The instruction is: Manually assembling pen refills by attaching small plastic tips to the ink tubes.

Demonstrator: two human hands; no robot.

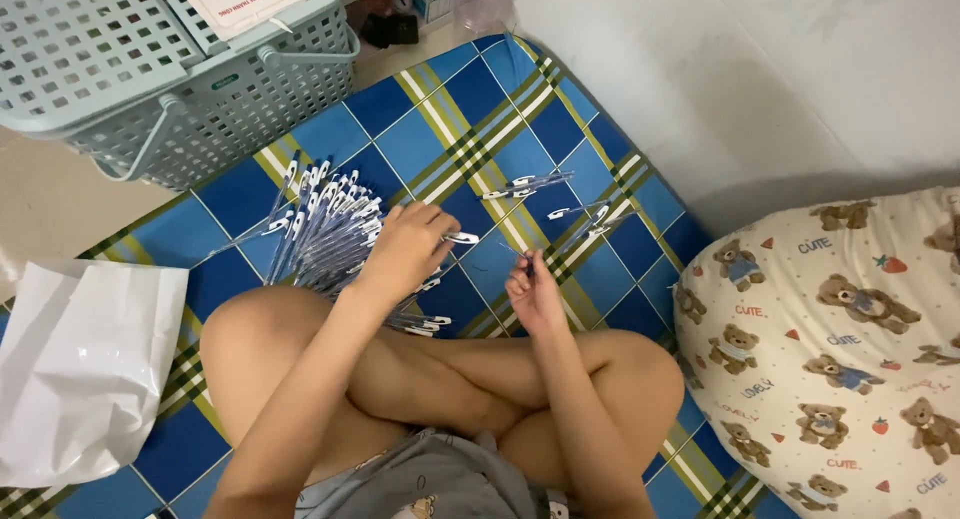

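My left hand (405, 247) rests on the right edge of a heap of several clear pens with white clips (318, 229), its fingers closed around one pen (458, 238) that sticks out to the right. My right hand (534, 291) pinches a thin pen part (519, 251) that points up and left. A few more pens (528, 186) and another small cluster of pens (588, 217) lie on the blue plaid mat (470, 119) beyond my hands. My crossed bare legs are below the hands.
A pale green plastic basket (190, 89) stands at the upper left, partly on the mat. A white plastic bag (80, 364) lies at the left. A bear-print pillow (840, 349) fills the right side. A white wall (760, 79) runs behind.
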